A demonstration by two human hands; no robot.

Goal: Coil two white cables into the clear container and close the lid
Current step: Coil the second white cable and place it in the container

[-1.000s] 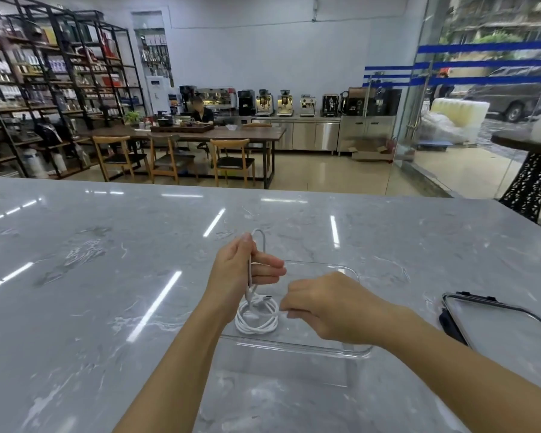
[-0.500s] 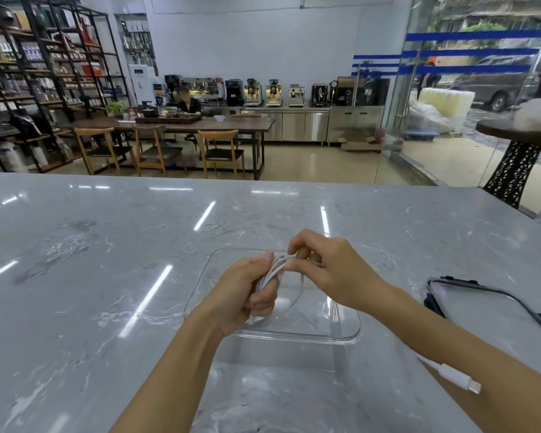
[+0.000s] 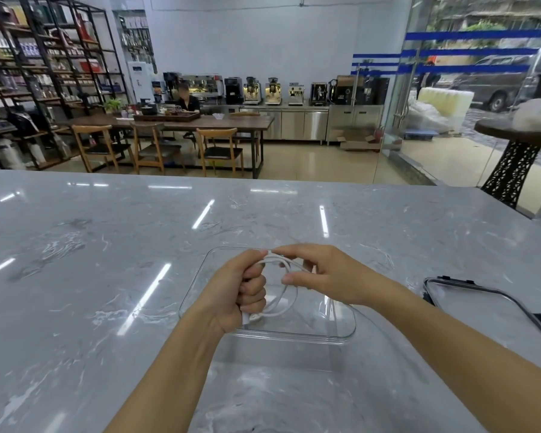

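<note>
A clear rectangular container (image 3: 341,334) sits on the grey marble counter in front of me. Above it my left hand (image 3: 242,292) is closed in a fist around a bundle of white cable (image 3: 286,303), whose loops hang down over the container's inside. My right hand (image 3: 319,275) pinches the cable's upper strands between thumb and fingers, just right of the left hand. The clear lid (image 3: 487,310) with a dark rim lies flat on the counter to the right. I cannot tell whether one or two cables are in the bundle.
The marble counter (image 3: 107,276) stretches wide on every side of the container. Behind it are a wooden table with chairs (image 3: 169,145), shelving at the left, coffee machines along the back wall, a seated person, and glass doors at the right.
One second ago a coil lay in the container with my left hand lifting a strand. Now both hands hold the cable above the container, and the loose connector by my right forearm has gone from sight.
</note>
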